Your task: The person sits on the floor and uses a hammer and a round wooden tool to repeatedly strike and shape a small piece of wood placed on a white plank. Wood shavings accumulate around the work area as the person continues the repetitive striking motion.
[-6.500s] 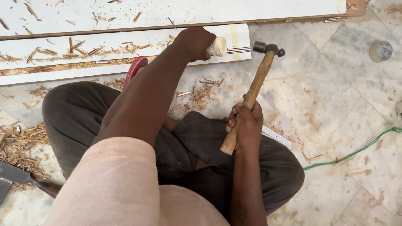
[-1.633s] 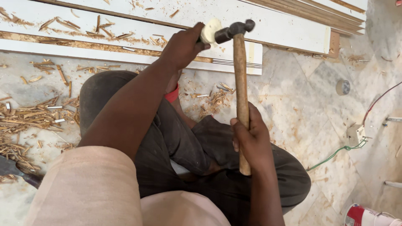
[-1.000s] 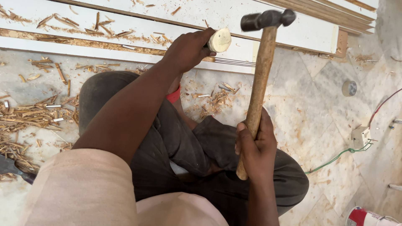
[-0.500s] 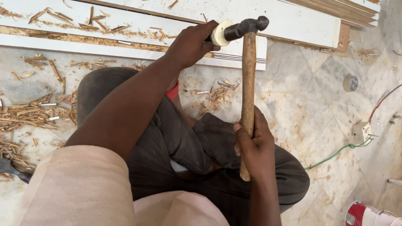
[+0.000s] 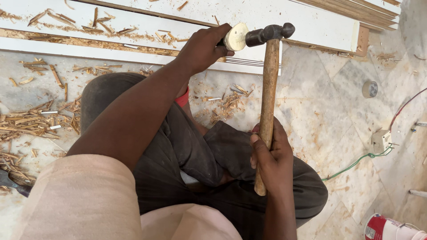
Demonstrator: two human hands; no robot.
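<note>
Hammer head meets the chisel butt over the white board.

The right hand (image 5: 271,160) is clenched low on the wooden handle of the hammer (image 5: 268,89), and its dark head touches the pale round butt of the chisel (image 5: 235,36). The left hand (image 5: 202,46) is wrapped tight around the chisel, which is set against the board (image 5: 133,49) lying on the floor (image 5: 338,111). To strike well, I think the head should land flat on the butt and the chisel should not tilt. Wood chips (image 5: 31,122) lie beside the knee.
</note>
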